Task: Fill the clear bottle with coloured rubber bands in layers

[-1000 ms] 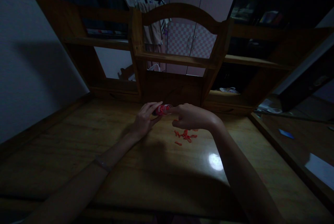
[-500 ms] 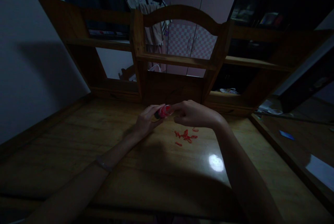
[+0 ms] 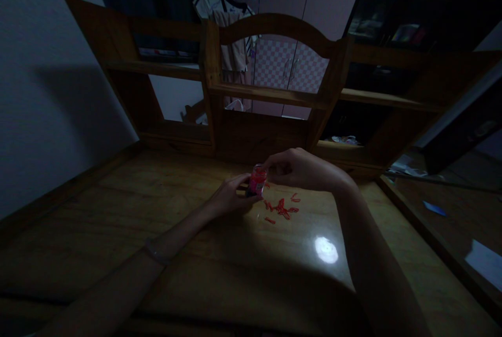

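— What are the hands doing?
— The left hand (image 3: pixel 231 198) grasps a small red bottle (image 3: pixel 257 180), upright near the desk's (image 3: pixel 117 211) far edge. The right hand (image 3: pixel 300 169) pinches its top.
— Anything beside it?
— Red pieces (image 3: pixel 281 207), scattered just right of it.

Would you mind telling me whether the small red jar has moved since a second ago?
Yes. The jar has come upright and shifted right, toward the loose red pieces on the desk.
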Demonstrator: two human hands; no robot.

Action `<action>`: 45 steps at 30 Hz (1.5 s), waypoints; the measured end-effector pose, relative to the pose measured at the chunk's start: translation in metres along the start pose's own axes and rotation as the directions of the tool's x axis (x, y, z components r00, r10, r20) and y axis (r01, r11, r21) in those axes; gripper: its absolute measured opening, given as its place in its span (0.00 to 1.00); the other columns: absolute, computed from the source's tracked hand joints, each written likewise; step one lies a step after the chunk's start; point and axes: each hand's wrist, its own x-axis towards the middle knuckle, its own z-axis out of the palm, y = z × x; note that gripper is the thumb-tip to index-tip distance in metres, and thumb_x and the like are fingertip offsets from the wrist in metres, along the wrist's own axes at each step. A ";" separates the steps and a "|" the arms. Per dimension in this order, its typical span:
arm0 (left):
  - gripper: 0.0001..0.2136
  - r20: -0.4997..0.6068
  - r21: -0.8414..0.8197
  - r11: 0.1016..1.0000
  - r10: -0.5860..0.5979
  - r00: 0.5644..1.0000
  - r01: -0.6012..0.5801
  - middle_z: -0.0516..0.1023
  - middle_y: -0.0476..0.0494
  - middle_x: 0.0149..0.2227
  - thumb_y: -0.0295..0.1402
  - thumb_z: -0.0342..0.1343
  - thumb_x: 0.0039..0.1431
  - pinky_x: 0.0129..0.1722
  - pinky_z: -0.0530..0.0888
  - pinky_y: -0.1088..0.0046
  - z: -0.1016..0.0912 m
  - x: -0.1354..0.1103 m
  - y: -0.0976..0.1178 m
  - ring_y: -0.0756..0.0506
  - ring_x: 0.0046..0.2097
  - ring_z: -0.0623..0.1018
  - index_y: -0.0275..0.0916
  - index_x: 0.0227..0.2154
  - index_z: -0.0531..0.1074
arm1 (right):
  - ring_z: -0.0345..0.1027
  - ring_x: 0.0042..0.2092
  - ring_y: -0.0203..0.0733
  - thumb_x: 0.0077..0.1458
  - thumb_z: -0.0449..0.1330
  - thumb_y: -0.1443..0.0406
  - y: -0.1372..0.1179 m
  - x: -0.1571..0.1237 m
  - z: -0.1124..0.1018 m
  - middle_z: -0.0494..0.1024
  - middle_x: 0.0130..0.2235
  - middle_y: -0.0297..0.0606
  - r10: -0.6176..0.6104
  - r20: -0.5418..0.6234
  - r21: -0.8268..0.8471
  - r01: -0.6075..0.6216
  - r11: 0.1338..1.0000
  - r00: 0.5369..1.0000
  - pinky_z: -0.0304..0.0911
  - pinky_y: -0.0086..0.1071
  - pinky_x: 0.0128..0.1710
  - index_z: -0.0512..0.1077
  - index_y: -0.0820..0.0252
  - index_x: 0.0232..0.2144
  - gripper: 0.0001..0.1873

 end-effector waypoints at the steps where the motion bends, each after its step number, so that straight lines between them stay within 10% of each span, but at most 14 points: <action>1: 0.23 -0.004 0.002 1.000 0.005 1.000 -0.005 0.78 0.42 0.44 0.40 0.64 0.50 0.39 0.81 0.67 -0.001 0.000 0.000 0.47 0.39 0.80 0.38 0.49 0.69 | 0.58 0.27 0.30 0.53 0.58 0.67 0.000 0.000 -0.001 0.71 0.26 0.30 0.011 0.000 -0.005 -0.011 1.000 1.000 0.49 0.26 0.28 0.76 0.59 0.45 0.17; 18: 0.22 -0.043 0.255 0.946 0.219 0.975 -0.201 0.73 0.39 0.51 0.35 0.58 0.58 0.53 0.73 0.61 -0.015 0.006 0.007 0.42 0.53 0.74 0.41 0.55 0.65 | 0.61 0.26 0.30 0.50 0.59 0.68 -0.010 -0.002 0.005 0.73 0.25 0.31 0.050 0.031 -0.054 -0.048 0.997 0.998 0.49 0.25 0.26 0.78 0.60 0.34 0.09; 45: 0.20 -0.004 0.308 0.923 0.243 0.970 -0.230 0.74 0.40 0.50 0.36 0.59 0.57 0.51 0.74 0.63 -0.018 0.006 0.006 0.43 0.51 0.75 0.40 0.52 0.66 | 0.56 0.25 0.29 0.52 0.61 0.66 -0.008 0.000 0.007 0.67 0.23 0.29 -0.039 0.002 -0.024 0.039 0.999 0.999 0.47 0.26 0.25 0.75 0.62 0.29 0.04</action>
